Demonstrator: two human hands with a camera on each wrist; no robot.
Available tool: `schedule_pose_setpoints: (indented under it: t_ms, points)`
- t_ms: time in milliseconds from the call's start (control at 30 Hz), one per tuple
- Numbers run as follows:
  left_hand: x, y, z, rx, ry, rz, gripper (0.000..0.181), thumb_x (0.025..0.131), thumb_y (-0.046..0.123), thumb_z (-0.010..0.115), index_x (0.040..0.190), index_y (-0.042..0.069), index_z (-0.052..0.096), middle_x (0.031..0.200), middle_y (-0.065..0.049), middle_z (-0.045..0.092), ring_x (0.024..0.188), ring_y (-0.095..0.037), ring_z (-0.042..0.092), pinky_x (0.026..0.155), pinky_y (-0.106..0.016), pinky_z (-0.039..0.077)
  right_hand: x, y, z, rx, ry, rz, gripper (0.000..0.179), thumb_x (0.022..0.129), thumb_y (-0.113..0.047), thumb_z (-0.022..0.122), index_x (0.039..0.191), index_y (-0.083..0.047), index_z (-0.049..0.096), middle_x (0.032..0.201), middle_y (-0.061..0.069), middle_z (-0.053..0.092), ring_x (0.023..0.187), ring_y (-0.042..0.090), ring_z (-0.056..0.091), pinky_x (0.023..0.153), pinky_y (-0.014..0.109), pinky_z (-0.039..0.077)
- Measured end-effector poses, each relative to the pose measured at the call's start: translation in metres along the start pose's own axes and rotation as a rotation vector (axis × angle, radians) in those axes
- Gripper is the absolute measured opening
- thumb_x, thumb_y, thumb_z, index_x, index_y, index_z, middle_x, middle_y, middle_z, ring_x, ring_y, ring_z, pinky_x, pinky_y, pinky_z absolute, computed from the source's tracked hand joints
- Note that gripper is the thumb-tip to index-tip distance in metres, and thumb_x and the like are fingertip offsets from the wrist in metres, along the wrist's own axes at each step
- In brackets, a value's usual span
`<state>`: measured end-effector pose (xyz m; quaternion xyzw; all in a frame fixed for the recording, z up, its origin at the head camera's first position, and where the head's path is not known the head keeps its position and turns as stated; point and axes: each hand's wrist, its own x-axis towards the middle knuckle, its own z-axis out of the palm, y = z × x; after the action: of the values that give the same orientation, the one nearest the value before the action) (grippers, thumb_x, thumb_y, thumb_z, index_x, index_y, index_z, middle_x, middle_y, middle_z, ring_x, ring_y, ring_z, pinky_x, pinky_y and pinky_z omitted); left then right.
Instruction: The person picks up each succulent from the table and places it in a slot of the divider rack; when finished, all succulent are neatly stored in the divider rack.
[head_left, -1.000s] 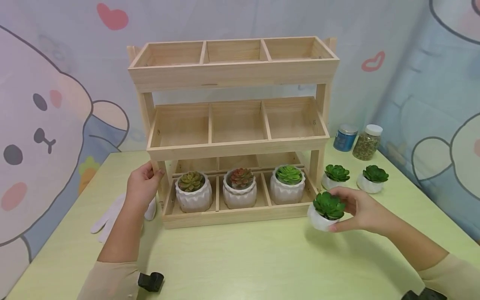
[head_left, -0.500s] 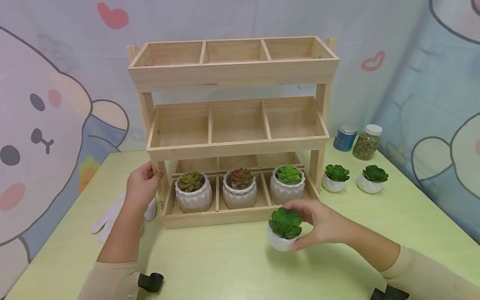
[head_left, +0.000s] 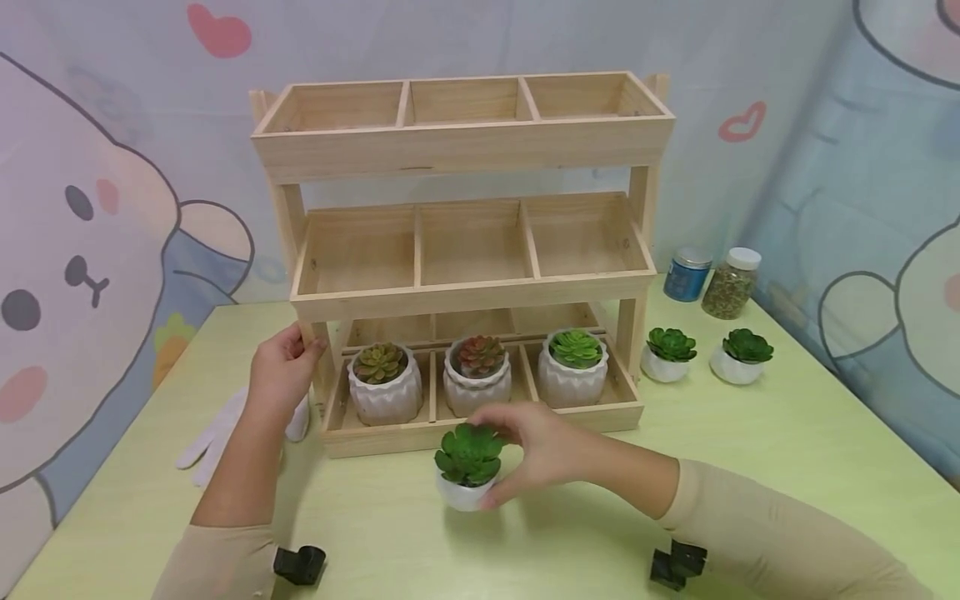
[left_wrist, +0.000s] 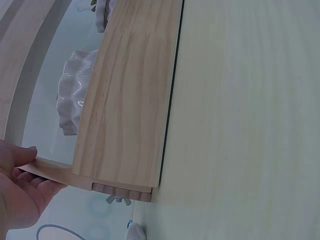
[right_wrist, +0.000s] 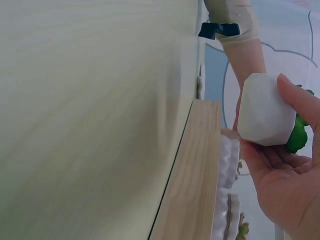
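Observation:
My right hand [head_left: 551, 450] grips a potted succulent [head_left: 468, 456], green leaves in a small white pot, above the table in front of the shelf's bottom tier. The right wrist view shows the white pot's underside [right_wrist: 266, 110] between thumb and fingers. My left hand [head_left: 283, 375] holds the left upright of a three-tier wooden plant shelf [head_left: 465, 150]; in the left wrist view, thumb and fingers close round the wood. Three ribbed white pots stand in the bottom tier, with an olive succulent [head_left: 380, 363], a reddish succulent [head_left: 482, 356] and a bright green succulent [head_left: 576, 348].
Two more green succulents in white pots, one nearer [head_left: 667, 354] and one farther right [head_left: 741, 357], stand right of the shelf. Behind them are a blue jar [head_left: 687, 277] and a white-lidded jar [head_left: 732, 287]. White gloves [head_left: 217, 437] lie beneath my left forearm.
My right hand has carried the potted succulent leftward across the front of the shelf, from its right corner to near the middle. The left hand keeps its hold on the upright.

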<state>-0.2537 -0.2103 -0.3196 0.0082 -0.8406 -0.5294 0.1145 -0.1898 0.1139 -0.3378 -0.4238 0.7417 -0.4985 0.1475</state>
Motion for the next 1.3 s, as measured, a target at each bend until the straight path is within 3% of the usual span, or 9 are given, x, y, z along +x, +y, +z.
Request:
schedule_pose_setpoints:
  t_ms: [267,600,800,867,967,1100,1200,1300]
  points:
    - [0.001,-0.002,0.002,0.024,0.028,0.006,0.039,0.096,0.008,0.050,0.133,-0.005,0.048,0.122,-0.024,0.056,0.113,-0.034,0.054,0.093,-0.043,0.046,0.040,-0.013,0.010,-0.047,-0.006,0.008,0.060,0.060,-0.008,0.089,0.112,-0.005,0.058,0.107,-0.002,0.062,0.098,0.009,0.058,0.090,0.025,0.047]
    - [-0.001,0.002,0.000,0.014,0.005,0.014,0.042,0.097,0.010,0.050,0.136,-0.006,0.044,0.124,-0.026,0.054,0.115,-0.036,0.052,0.094,-0.043,0.044,0.081,-0.033,0.011,-0.142,0.038,-0.004,0.062,0.059,-0.015,0.090,0.111,-0.005,0.059,0.103,-0.003,0.062,0.092,0.005,0.059,0.082,0.021,0.050]
    - [0.000,-0.001,0.001,0.021,0.008,0.015,0.041,0.097,0.010,0.050,0.135,-0.006,0.046,0.122,-0.026,0.056,0.113,-0.035,0.054,0.093,-0.042,0.046,0.104,-0.046,0.002,-0.072,0.053,0.008,0.059,0.060,-0.013,0.090,0.110,-0.006,0.058,0.103,-0.003,0.062,0.094,0.008,0.059,0.083,0.022,0.051]
    - [0.000,-0.002,0.001,0.031,0.010,0.010,0.040,0.097,0.011,0.050,0.134,-0.005,0.047,0.121,-0.025,0.057,0.112,-0.031,0.055,0.092,-0.039,0.047,0.110,-0.052,-0.001,-0.061,0.059,0.000,0.058,0.061,-0.011,0.089,0.110,-0.005,0.058,0.103,-0.001,0.062,0.094,0.010,0.060,0.083,0.023,0.051]
    - [0.001,-0.003,0.002,0.037,0.030,0.007,0.039,0.096,0.008,0.049,0.133,-0.005,0.048,0.119,-0.023,0.059,0.105,-0.021,0.057,0.085,-0.025,0.050,0.121,-0.063,-0.008,-0.045,0.067,-0.005,0.058,0.061,-0.007,0.089,0.110,-0.003,0.058,0.103,0.003,0.062,0.093,0.013,0.060,0.082,0.024,0.051]
    - [0.002,-0.002,0.003,0.041,0.060,0.016,0.039,0.095,0.008,0.047,0.133,-0.002,0.050,0.117,-0.020,0.061,0.094,-0.008,0.057,0.072,-0.010,0.047,0.136,-0.079,-0.019,-0.063,0.097,-0.007,0.060,0.060,-0.006,0.088,0.111,0.000,0.058,0.103,0.005,0.062,0.093,0.014,0.059,0.080,0.021,0.051]
    - [0.002,-0.002,0.003,0.050,0.060,0.021,0.039,0.096,0.013,0.049,0.133,-0.001,0.051,0.117,-0.020,0.061,0.097,-0.011,0.058,0.076,-0.014,0.048,0.146,-0.089,-0.027,-0.089,0.140,0.000,0.061,0.060,-0.008,0.089,0.111,-0.001,0.058,0.102,0.005,0.063,0.092,0.015,0.060,0.079,0.021,0.051]
    - [0.001,-0.002,0.002,0.049,0.046,0.020,0.038,0.096,0.013,0.051,0.131,-0.003,0.052,0.117,-0.021,0.061,0.105,-0.023,0.057,0.085,-0.028,0.050,0.156,-0.097,-0.037,-0.088,0.174,0.018,0.061,0.059,-0.008,0.089,0.111,-0.001,0.058,0.100,0.005,0.063,0.091,0.016,0.061,0.078,0.021,0.051]
